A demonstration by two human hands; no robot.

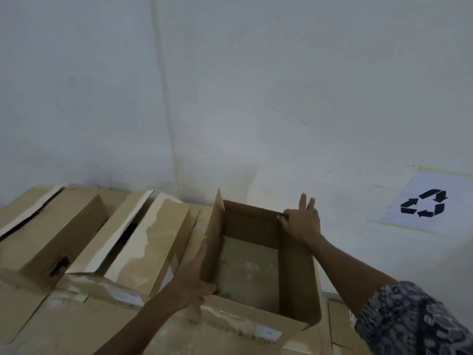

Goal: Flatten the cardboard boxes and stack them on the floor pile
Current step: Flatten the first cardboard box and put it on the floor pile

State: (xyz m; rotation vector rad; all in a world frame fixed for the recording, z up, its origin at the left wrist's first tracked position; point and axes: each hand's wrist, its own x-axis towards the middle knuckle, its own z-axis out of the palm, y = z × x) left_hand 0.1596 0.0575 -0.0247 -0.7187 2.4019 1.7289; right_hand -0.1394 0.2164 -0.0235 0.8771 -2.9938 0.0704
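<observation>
Both of my hands are on the open box (258, 262): my left hand (194, 285) clamps its near-left corner, palm flat against the outside wall and thumb hooked over the rim, while my right hand (302, 221) grips the far-right corner, thumb inside the rim, two fingers sticking straight up and away from the cardboard. Between my hands the box stands upright with its top flaps open, one flap (217, 208) rising beyond my left hand. I look straight down into it and see only its pale bare bottom; nothing lies inside. Its long axis runs away from me, from my left hand's corner toward the wall (256, 85), and its mouth faces up. To the left of my left hand two more cardboard boxes, the nearer one (143, 242) just beside my fingers and the farther one (51, 226) past it, lie with their top seams split open, dark gaps showing, their contents hidden. All three rest on larger flat cardboard (76, 324) under my forearms. Past my right hand, well apart from the box, a white sheet with a black recycling symbol (423, 203) is taped to the wall. My patterned sleeve (414, 321) covers my right upper arm.
</observation>
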